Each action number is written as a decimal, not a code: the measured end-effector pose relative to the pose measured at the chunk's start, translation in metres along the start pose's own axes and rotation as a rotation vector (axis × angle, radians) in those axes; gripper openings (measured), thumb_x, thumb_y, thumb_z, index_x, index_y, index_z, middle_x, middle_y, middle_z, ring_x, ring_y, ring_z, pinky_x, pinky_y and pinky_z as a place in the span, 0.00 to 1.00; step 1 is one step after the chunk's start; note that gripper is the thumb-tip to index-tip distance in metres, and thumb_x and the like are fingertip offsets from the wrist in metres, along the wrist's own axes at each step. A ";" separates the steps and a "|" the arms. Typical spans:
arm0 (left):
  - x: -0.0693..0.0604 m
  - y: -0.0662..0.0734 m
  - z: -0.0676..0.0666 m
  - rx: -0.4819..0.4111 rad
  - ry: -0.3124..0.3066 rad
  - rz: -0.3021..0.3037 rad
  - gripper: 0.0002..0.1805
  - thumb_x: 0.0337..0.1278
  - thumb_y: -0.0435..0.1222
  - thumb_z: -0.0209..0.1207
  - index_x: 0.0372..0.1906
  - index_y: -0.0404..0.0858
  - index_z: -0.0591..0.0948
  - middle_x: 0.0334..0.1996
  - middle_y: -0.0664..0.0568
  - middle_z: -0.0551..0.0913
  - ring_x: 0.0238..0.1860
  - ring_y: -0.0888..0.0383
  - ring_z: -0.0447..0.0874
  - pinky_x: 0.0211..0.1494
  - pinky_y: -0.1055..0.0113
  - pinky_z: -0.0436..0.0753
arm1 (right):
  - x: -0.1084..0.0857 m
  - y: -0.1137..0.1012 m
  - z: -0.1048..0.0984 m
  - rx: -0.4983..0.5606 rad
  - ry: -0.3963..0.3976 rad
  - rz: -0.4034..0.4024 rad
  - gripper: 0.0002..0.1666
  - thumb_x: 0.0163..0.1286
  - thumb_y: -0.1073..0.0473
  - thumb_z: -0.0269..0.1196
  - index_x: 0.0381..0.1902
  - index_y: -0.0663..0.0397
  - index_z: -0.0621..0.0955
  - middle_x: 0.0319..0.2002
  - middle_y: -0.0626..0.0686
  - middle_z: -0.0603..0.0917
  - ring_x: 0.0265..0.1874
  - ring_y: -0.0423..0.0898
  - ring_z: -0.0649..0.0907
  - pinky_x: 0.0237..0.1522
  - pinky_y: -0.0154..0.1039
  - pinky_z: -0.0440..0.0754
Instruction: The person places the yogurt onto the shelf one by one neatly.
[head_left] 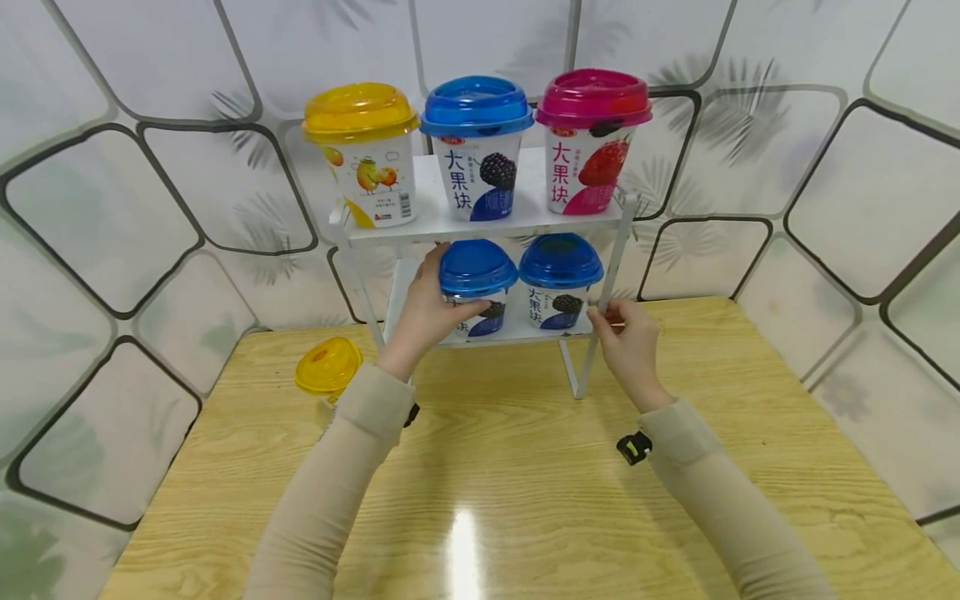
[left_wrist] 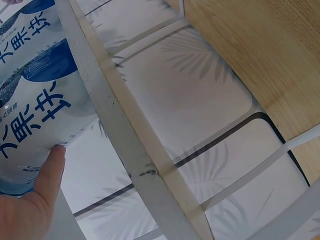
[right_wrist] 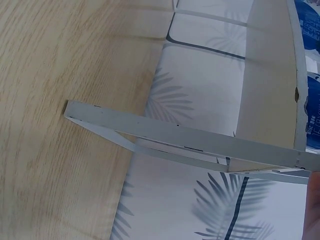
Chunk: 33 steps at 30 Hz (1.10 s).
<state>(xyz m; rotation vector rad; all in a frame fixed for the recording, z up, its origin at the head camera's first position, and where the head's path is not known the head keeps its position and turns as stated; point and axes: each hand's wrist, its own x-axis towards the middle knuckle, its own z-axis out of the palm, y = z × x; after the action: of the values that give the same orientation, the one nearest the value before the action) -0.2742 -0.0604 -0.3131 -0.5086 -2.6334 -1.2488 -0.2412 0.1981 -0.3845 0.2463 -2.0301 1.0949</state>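
My left hand (head_left: 429, 312) grips a blue-lidded yogurt cup (head_left: 478, 268) on the left of the rack's lower shelf, thumb across its front. In the left wrist view, the thumb (left_wrist: 49, 182) lies against the printed cup (left_wrist: 37, 117). Close beside it stands a second blue-lidded blackberry cup (head_left: 561, 262). My right hand (head_left: 630, 350) pinches the right leg of the white shelf rack (head_left: 615, 258), near that cup. Only an edge of this hand (right_wrist: 313, 207) enters the right wrist view, beside the rack's frame (right_wrist: 185, 135).
On the upper shelf stand a yellow-lidded cup (head_left: 367, 158), a blue-lidded cup (head_left: 480, 150) and a pink-lidded cup (head_left: 592, 142). Another yellow-lidded cup (head_left: 328, 367) is on the wooden table (head_left: 510, 467), left of the rack. A patterned wall (head_left: 720, 167) rises behind.
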 end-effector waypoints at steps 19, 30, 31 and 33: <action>0.002 0.000 0.006 0.000 0.017 0.027 0.52 0.37 0.45 0.68 0.66 0.40 0.49 0.61 0.40 0.57 0.60 0.45 0.58 0.58 0.50 0.64 | -0.001 0.002 0.000 -0.005 -0.006 -0.018 0.07 0.55 0.68 0.63 0.28 0.69 0.76 0.25 0.60 0.79 0.25 0.50 0.79 0.29 0.15 0.69; 0.002 -0.002 0.008 -0.009 0.025 0.028 0.53 0.37 0.46 0.68 0.67 0.39 0.47 0.62 0.40 0.57 0.61 0.45 0.58 0.59 0.51 0.63 | -0.001 0.002 0.000 -0.020 -0.011 -0.002 0.07 0.55 0.69 0.63 0.26 0.68 0.76 0.25 0.60 0.78 0.25 0.50 0.79 0.29 0.15 0.69; 0.002 -0.002 0.008 -0.014 0.026 0.028 0.54 0.38 0.46 0.68 0.67 0.39 0.47 0.62 0.40 0.57 0.61 0.46 0.58 0.59 0.52 0.63 | -0.001 0.002 0.000 -0.022 -0.011 -0.003 0.07 0.55 0.69 0.63 0.26 0.68 0.76 0.25 0.60 0.78 0.25 0.50 0.79 0.29 0.15 0.69; 0.001 -0.004 0.008 -0.025 0.025 0.026 0.54 0.38 0.45 0.68 0.67 0.39 0.46 0.63 0.41 0.56 0.61 0.47 0.57 0.59 0.53 0.62 | -0.001 0.002 0.000 -0.025 -0.011 -0.006 0.07 0.55 0.68 0.63 0.26 0.68 0.76 0.25 0.60 0.78 0.25 0.50 0.79 0.29 0.15 0.69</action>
<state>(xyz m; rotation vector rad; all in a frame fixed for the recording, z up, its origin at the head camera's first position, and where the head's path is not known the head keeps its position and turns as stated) -0.2763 -0.0558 -0.3207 -0.5260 -2.5853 -1.2738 -0.2413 0.1993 -0.3864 0.2461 -2.0503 1.0655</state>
